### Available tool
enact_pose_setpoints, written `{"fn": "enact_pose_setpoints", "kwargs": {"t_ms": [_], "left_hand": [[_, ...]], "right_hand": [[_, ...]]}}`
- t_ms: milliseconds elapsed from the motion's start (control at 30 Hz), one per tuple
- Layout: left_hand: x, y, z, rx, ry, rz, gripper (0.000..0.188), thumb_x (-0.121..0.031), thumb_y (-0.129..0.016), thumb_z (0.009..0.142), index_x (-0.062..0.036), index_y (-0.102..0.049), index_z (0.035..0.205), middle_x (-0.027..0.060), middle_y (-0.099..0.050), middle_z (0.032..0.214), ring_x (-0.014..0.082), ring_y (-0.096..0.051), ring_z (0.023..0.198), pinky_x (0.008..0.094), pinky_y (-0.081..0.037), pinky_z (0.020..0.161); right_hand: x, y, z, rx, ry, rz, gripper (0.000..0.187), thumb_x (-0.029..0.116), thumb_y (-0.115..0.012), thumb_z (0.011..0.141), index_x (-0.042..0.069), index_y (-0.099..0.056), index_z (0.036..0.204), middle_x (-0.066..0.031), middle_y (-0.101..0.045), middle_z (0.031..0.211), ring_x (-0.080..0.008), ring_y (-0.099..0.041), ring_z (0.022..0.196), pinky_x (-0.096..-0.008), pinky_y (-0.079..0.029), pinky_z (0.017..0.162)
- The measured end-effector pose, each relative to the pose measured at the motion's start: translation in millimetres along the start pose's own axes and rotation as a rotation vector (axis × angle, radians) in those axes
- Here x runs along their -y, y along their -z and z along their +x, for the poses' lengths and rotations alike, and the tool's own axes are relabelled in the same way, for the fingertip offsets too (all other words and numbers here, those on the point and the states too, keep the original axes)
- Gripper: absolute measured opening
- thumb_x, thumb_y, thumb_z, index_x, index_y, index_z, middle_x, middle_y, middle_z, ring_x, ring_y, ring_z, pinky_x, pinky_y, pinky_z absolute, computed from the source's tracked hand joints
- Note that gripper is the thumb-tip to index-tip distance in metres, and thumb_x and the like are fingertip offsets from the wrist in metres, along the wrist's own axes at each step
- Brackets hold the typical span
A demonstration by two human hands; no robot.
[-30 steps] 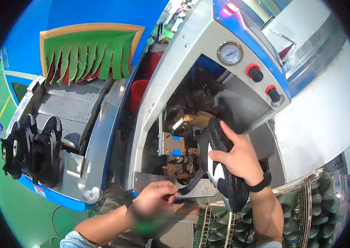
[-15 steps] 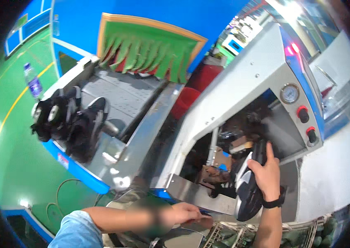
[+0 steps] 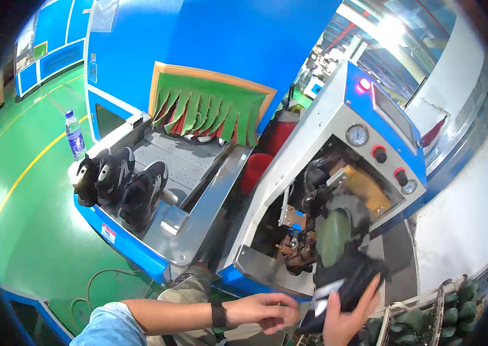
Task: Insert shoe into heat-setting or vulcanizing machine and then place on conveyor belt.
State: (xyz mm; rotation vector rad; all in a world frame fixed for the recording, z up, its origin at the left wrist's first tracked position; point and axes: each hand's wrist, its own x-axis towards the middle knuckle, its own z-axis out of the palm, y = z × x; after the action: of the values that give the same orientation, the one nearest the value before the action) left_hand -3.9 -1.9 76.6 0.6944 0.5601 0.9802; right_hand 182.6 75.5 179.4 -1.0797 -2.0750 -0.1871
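My right hand (image 3: 345, 318) grips a black shoe (image 3: 352, 281) with a white patch on its side, low in front of the machine's opening. The shoe is somewhat blurred. Just left of it, my left hand (image 3: 268, 312) is held with loosely curved fingers and nothing in them; whether the fingertips touch the shoe, I cannot tell. A green shoe last (image 3: 334, 236) shows in the machine opening, directly above the shoe. The shoe hides its lower end. Behind the last are a yellow part (image 3: 365, 189) and dark mechanisms of the grey and blue machine (image 3: 281, 196).
Several black shoes (image 3: 143, 193) stand on the conveyor (image 3: 169, 155) at left, before a green strip curtain (image 3: 203, 106). A bottle (image 3: 74, 135) is beyond them. At lower right a rack (image 3: 411, 314) holds several green lasts. Red knobs (image 3: 379, 154) and a gauge (image 3: 357, 135) are on the machine.
My right hand has brought the shoe down and toward me, out of the machine opening. The green last now shows there. My left hand has moved slightly right, its fingers opening. The view has shifted.
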Motion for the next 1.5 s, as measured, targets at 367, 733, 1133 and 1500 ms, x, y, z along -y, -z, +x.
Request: {"fn": "enact_pose_setpoints", "kwargs": {"t_ms": [367,733,1133,1500], "left_hand": [[26.4,8.3,-28.0,-0.082,0.222,0.305,0.06,-0.047,-0.074,0.082,0.002,-0.065,0.115,0.0025,-0.068,0.095,0.0101,-0.059,0.088,0.0259,-0.048,0.077],[92.4,62.0,-71.8,-0.512,0.096,0.382,0.039,-0.013,-0.079,0.073,-0.0014,-0.062,0.106,0.0108,-0.063,0.119,0.0211,-0.059,0.109,0.0355,-0.044,0.099],[81.3,41.4,-61.7,-0.26,0.078,0.873,0.052,-0.029,-0.086,0.061,-0.0008,-0.061,0.097,0.0127,-0.062,0.106,0.0254,-0.057,0.107,0.0399,-0.041,0.097],[71.8,-4.6,-54.6,0.267,0.211,1.361,0.044,-0.024,-0.091,0.058,-0.0021,-0.068,0.089,0.0224,-0.06,0.124,0.0353,-0.061,0.111,0.0405,-0.048,0.094]], "right_hand": [[-17.9,22.4,-26.1,0.473,-0.968,1.289,0.092,0.05,-0.063,0.091,0.012,-0.013,0.158,-0.0225,-0.04,0.146,-0.0507,-0.047,0.128,-0.0576,-0.039,0.107],[-30.3,-32.3,-24.5,0.286,-0.765,1.99,0.074,0.005,-0.069,0.088,0.012,-0.033,0.153,-0.0107,-0.064,0.117,-0.0259,-0.069,0.094,-0.0387,-0.056,0.086],[-51.2,105.5,-497.2,-1.182,-1.901,1.811,0.045,0.055,-0.068,0.087,0.012,-0.068,0.1,-0.0123,-0.067,0.084,-0.0201,-0.065,0.064,-0.0283,-0.051,0.05],[-74.6,85.6,-589.7,-1.688,-1.307,1.987,0.044,0.051,-0.072,0.079,0.009,-0.066,0.091,-0.0023,-0.062,0.078,-0.0126,-0.055,0.058,-0.0249,-0.043,0.044]]}}
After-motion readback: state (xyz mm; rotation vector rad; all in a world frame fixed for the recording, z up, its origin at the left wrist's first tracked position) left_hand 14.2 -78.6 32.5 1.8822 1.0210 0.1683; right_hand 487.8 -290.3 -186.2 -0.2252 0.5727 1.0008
